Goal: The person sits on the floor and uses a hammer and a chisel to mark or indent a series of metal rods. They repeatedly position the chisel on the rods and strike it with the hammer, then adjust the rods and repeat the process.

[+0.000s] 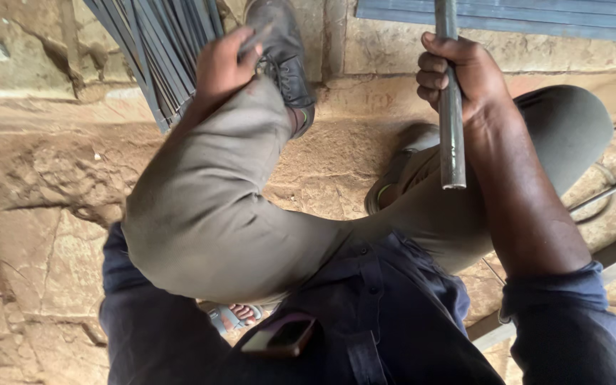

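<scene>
we see the right hand (461,75) closed in a fist around a grey metal pipe (451,135), fingers wrapped on its left side. the pipe stands nearly upright in frame, running from the top edge down past the fist, cut end showing just below the wrist, in front of the right knee (565,128).

the left hand (224,64) is up near the top, behind the raised left knee (201,207), right at a bundle of thin flat metal strips (162,50). we see the fingers curled and pinching something thin and dark by the strips, so the grip looks closed, but we cannot tell exactly what piece it holds.

both legs wear olive trousers. a worn dark shoe (283,53) sits beside the left hand, touching the stone step. a sandal (393,178) shows between the legs, on the rough stone floor (30,214). more grey flat bars (522,18) lie along the top right edge. a phone (283,336) sticks out of a dark blue jacket pocket at the bottom. a sandalled foot (233,315) peeks out under the left thigh; whose it is we can't tell.
</scene>
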